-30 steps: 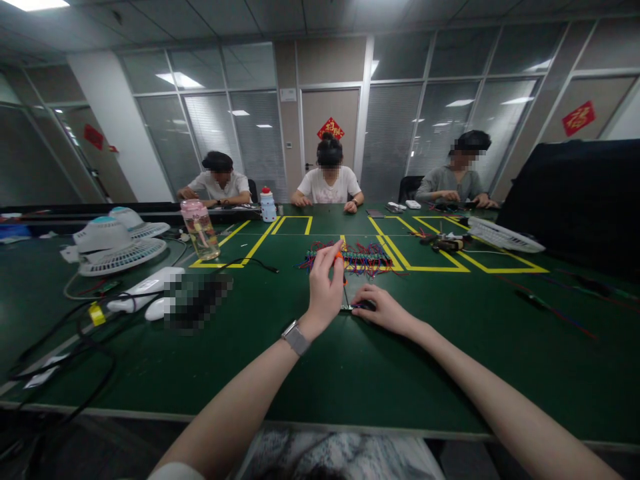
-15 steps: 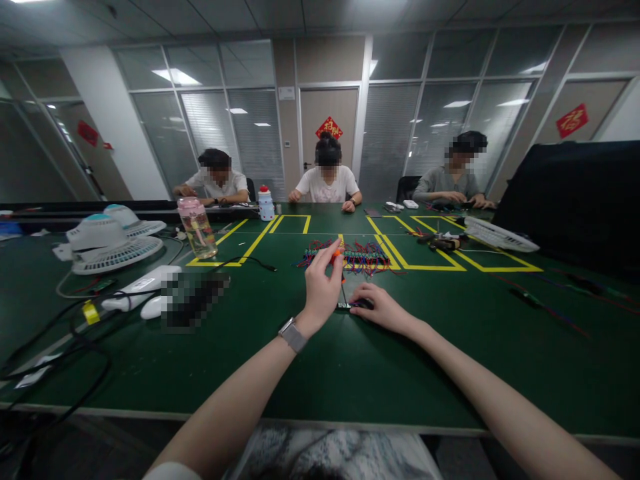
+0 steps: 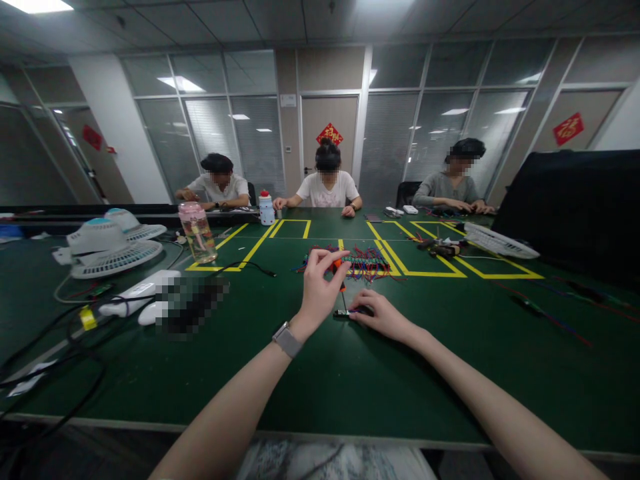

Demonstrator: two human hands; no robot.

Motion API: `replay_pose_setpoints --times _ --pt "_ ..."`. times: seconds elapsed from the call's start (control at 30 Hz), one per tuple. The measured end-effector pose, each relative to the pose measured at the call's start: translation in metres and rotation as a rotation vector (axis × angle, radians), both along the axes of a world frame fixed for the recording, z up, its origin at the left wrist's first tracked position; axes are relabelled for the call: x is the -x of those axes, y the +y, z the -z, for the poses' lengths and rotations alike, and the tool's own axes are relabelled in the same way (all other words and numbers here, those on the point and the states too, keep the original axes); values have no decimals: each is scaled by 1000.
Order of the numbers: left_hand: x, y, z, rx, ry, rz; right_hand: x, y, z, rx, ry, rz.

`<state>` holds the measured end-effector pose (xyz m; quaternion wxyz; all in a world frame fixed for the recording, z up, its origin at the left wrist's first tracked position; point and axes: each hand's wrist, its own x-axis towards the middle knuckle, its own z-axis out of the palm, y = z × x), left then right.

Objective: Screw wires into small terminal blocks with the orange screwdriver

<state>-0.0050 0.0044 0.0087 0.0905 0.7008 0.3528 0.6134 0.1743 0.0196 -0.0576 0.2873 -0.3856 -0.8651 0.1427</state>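
Note:
My left hand (image 3: 320, 283), with a watch on its wrist, is closed around the orange and black handle of a screwdriver (image 3: 343, 288). The screwdriver stands nearly upright, its thin shaft reaching down to a small circuit board (image 3: 342, 313) on the green table. My right hand (image 3: 376, 311) rests on the table and pinches the board's right end; its fingers hide part of the board and its wires. Just beyond my hands lies a row of several small green boards (image 3: 370, 261) with red and blue wires, partly covered by my left hand.
White fans (image 3: 113, 243), a pink-lided bottle (image 3: 197, 233) and black cables (image 3: 75, 333) occupy the left. A blue-white bottle (image 3: 267, 209) stands farther back. Tools (image 3: 443, 247), a white keyboard (image 3: 500, 241) and a black monitor (image 3: 575, 213) are right. Three people sit opposite.
My left hand's fingers have curled more around the screwdriver's handle, the index finger bending over its top. My right hand still holds the board. The middle person's hand opposite has reached toward the blue-white bottle.

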Motion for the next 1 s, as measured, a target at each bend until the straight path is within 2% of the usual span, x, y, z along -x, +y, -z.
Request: replay_pose_setpoints --times 0.2,0.4,0.6,0.67,0.83,1.0 --pt "-1 4 2 34 -20 108 0 1 0 -3 -6 -3" --pt "0 -3 0 18 -18 -9 1 0 -1 -4 -13 6" --pt "-1 3 4 131 -135 159 0 -1 -1 0 -11 -4" --pt "-2 4 7 123 -155 134 0 0 -1 0 -12 1" --pt "-5 -1 9 62 -148 -33 0 1 2 0 -21 10" --pt "-6 -3 7 20 -136 21 0 1 1 -7 -6 -2"
